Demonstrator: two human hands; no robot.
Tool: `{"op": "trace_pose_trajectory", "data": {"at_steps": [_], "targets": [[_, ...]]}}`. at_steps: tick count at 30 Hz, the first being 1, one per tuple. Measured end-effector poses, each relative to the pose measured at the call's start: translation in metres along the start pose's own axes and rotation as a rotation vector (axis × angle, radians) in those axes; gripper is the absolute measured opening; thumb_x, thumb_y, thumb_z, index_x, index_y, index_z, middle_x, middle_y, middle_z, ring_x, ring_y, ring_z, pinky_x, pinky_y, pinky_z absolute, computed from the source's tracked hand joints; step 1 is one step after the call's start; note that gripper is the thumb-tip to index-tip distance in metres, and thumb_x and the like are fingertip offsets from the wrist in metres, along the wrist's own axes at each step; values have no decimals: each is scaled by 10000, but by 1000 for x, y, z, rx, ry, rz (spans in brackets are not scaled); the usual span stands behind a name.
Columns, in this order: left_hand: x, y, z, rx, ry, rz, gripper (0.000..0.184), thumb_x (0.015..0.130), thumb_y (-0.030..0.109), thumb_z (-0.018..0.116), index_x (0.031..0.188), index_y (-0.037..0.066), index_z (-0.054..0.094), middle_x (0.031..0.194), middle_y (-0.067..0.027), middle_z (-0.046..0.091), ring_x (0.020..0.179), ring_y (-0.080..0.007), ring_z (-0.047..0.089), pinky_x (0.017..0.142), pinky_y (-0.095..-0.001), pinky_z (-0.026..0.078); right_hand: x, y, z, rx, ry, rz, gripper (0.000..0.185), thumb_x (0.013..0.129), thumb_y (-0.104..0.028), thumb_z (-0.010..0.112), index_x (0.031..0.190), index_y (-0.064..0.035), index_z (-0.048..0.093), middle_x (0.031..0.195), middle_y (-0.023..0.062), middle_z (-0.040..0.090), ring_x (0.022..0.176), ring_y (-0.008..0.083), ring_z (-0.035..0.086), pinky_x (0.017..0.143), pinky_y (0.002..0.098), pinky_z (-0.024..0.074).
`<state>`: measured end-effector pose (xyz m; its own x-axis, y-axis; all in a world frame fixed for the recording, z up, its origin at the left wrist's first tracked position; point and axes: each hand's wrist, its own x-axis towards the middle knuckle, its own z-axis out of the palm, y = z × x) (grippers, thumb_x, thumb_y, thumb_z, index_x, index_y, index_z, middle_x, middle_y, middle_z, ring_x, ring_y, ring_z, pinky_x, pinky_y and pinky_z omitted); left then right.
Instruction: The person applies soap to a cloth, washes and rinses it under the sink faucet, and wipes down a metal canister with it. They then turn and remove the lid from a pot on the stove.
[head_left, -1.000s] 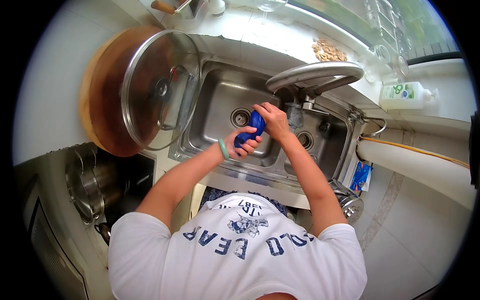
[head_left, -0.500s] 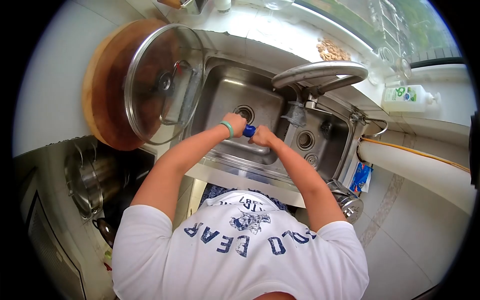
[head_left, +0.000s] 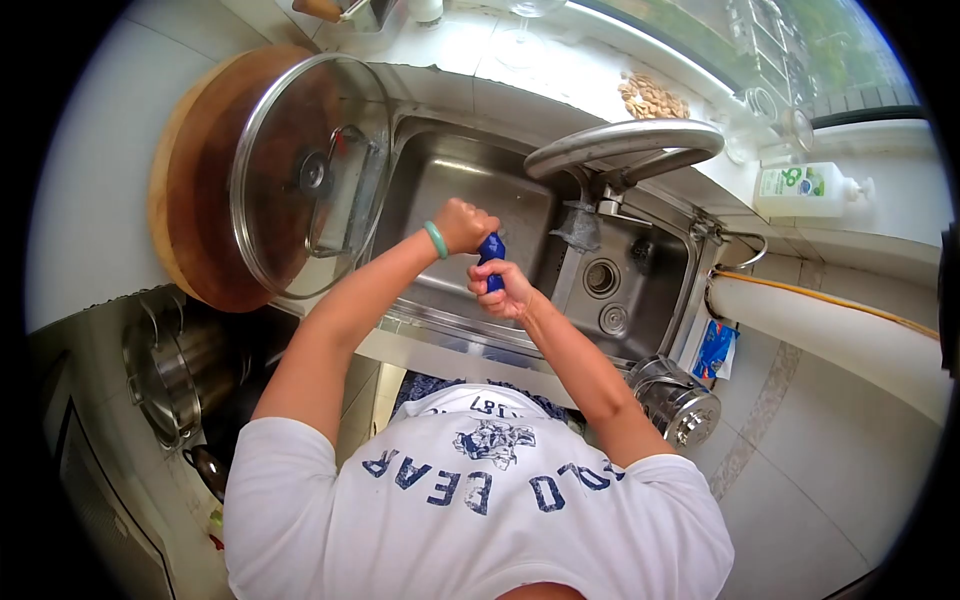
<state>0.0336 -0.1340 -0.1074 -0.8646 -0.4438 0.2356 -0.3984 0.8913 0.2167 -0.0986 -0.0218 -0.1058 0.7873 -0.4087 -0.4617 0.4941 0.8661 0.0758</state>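
Observation:
A dark blue cloth (head_left: pixel 491 248), bunched into a narrow roll, is held over the large left basin (head_left: pixel 420 195) of the steel sink. My left hand (head_left: pixel 465 226), with a green bangle at the wrist, is closed round the cloth's far end. Nearer to me, my right hand (head_left: pixel 503 289) wraps its fingers round the other end. Blue cloth shows between the two fists. The curved faucet (head_left: pixel 620 145) stands beyond my right hand.
A glass lid (head_left: pixel 312 175) and a round wooden board (head_left: pixel 190 180) stand at the left. A soap bottle (head_left: pixel 800 190) and a heap of light brown pieces (head_left: pixel 652 98) sit on the ledge. Steel pots (head_left: pixel 165 370) are at the lower left.
The cloth was longer and slanted between my hands, then short between the fists. Now my left hand is farther out, my right hand is nearer me, and the roll stands more upright in view.

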Motion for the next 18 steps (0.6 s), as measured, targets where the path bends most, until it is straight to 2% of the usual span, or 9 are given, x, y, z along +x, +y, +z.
{"op": "trace_pose_trajectory", "data": {"at_steps": [3,8,9,11,12,13,15,16,18], "targets": [[-2,0,3,-17,-9,-65,64,643,199,598,628,151,558,556,-52,585,508,-228,602,432,-342,457,2,-3,8,123,-17,-38,149,809,-178,512,726,-84,431,620,37,451,337,34,276,267,170,206],[-29,7,15,-23,-362,-356,77,633,171,637,699,136,616,638,-98,625,531,-264,608,454,-356,471,7,-16,-19,-426,510,-173,275,708,-86,648,924,-59,479,679,66,506,474,81,460,380,195,335],[-38,6,24,-193,-487,-532,84,645,174,647,704,122,617,642,-111,627,526,-257,607,437,-348,463,3,-14,-22,-419,516,-185,275,708,-86,648,924,-59,479,679,66,506,474,81,460,380,195,335],[-49,13,28,-683,-682,-996,121,682,193,653,695,97,581,621,-98,597,492,-206,574,382,-304,416,-7,-3,-26,-1222,873,-720,544,687,-99,680,1157,-56,409,729,84,547,611,150,548,536,244,434],[-51,22,21,-1004,-739,-1283,165,707,210,649,681,86,544,595,-73,566,463,-161,543,343,-268,376,-18,-2,-9,-1184,747,-771,787,627,-74,694,1297,-89,281,934,138,548,836,254,565,750,363,448],[-55,28,17,-1003,-750,-1269,165,707,210,649,681,86,544,595,-73,566,463,-161,543,343,-268,376,-22,0,-4,-1175,760,-777,787,627,-74,694,1297,-89,281,934,138,548,836,254,565,750,363,448],[-60,40,6,-1874,-897,-1444,217,788,225,596,682,100,453,560,7,429,418,-67,396,310,-195,258,-26,4,-1,-1977,821,-1138,841,572,-22,672,1311,-155,295,1142,164,450,1023,309,472,861,413,386],[-61,47,-2,-1870,-918,-1433,217,788,225,596,682,100,453,560,7,429,418,-67,396,310,-195,258,-25,4,-8,-2014,727,-1177,799,528,-20,680,1259,-196,408,1257,183,331,1125,345,374,919,457,320],[-58,63,-25,-2544,-1015,-1194,190,842,191,526,717,115,404,545,36,326,397,-35,273,311,-178,192,-32,5,6,-2060,769,-1356,693,560,-20,665,1193,-231,476,1253,176,339,1111,336,394,909,450,327]]}}
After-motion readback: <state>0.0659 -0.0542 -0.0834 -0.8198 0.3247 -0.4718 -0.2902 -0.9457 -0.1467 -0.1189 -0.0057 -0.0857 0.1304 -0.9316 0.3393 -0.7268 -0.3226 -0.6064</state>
